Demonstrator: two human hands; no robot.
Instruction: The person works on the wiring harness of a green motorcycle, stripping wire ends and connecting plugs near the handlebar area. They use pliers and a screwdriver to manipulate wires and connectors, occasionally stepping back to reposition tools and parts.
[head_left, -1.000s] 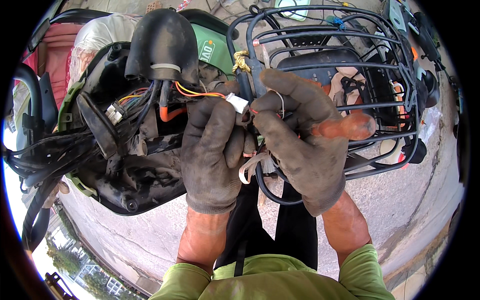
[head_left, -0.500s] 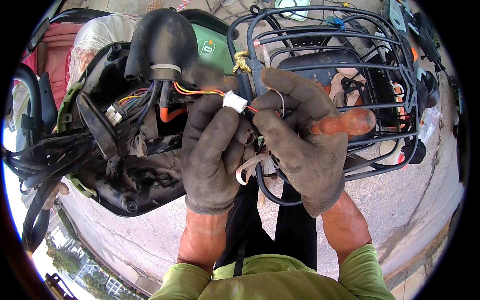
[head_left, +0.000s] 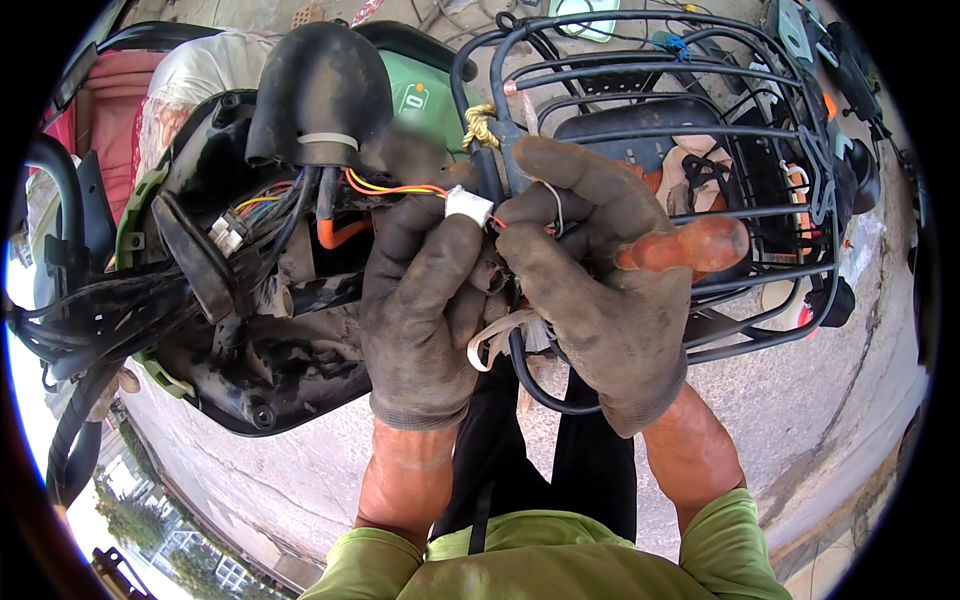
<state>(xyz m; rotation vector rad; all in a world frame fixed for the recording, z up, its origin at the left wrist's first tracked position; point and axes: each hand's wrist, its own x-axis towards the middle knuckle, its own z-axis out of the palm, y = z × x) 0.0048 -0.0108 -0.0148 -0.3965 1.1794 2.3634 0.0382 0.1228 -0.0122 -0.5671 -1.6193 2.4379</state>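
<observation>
One white connector (head_left: 467,206) is pinched by curled left hand (head_left: 422,300), before left edge of rack (head_left: 640,132) | red wire (head_left: 498,222), orange handle (head_left: 690,246) are held in half-closed right hand (head_left: 605,285) | likely light, rigid; best gripped by its sides

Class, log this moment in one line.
left hand: pinching white connector; right hand: at red wire, holding orange handle; yellow wire: reaching connector

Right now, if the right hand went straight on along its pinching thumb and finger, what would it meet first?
Probably the white connector held by the left hand, just ahead of the right hand; exact depth is unclear here.
</observation>
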